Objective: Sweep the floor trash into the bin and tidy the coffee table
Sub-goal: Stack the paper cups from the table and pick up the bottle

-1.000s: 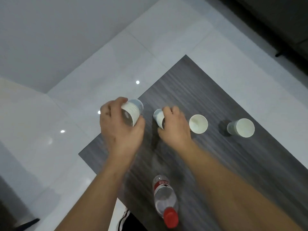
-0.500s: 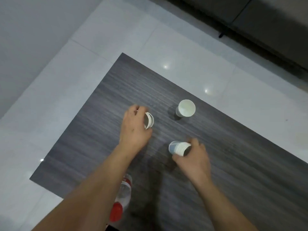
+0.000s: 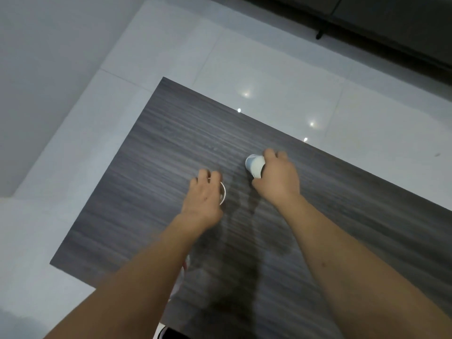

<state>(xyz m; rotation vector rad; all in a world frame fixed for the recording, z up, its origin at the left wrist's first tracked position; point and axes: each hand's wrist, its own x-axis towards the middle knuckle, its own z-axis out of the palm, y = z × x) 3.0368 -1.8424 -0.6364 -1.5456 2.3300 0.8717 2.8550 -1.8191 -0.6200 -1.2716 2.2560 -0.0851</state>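
Note:
Both my hands work over the dark wood-grain coffee table [image 3: 159,148]. My left hand [image 3: 204,199] grips a white paper cup [image 3: 222,195]; only the cup's rim shows past the fingers. My right hand [image 3: 277,178] grips another white paper cup [image 3: 254,165], tilted with its base toward the left. A plastic water bottle [image 3: 182,275] lies near the table's front edge, almost wholly hidden under my left forearm.
Glossy white floor tiles [image 3: 269,69] surround the table. A dark sofa or cabinet on a thin leg [image 3: 367,18] runs along the top right. A grey wall [image 3: 49,57] is at the left. A dark object [image 3: 168,335] shows below the table's front edge.
My right hand has moved farther away and to the right with its cup. The free-standing cup seen half a second ago is out of sight. The view has shifted, and the bottle is now mostly covered.

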